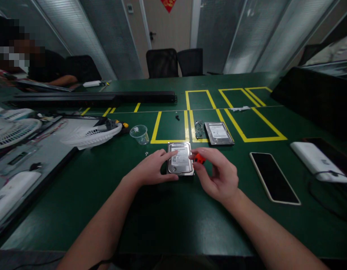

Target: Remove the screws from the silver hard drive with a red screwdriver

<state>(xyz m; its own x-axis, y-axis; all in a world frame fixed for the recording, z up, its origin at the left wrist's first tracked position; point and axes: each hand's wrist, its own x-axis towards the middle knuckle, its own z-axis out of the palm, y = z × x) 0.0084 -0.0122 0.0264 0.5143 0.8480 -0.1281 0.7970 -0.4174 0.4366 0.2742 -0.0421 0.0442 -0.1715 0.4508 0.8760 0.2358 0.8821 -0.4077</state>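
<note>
A silver hard drive (180,159) with a white label lies on the green table in front of me. My left hand (152,167) grips it from the left, index finger across the label and thumb along the near edge. At the drive's right edge, my right hand (218,170) pinches a small orange-and-black tool (199,158) between thumb and fingers. Its working end is too small to make out. A second hard drive (219,133) lies farther back to the right. Left of the held drive are a clear plastic cup (139,134) and several tiny pale pieces (147,153).
A phone (275,178) and a white power bank (318,161) lie at right. Grey panels and white fan-like guards (91,135) crowd the left. Long black bars (106,98) and yellow tape outlines (169,141) lie farther back. A person (58,69) sits at far left.
</note>
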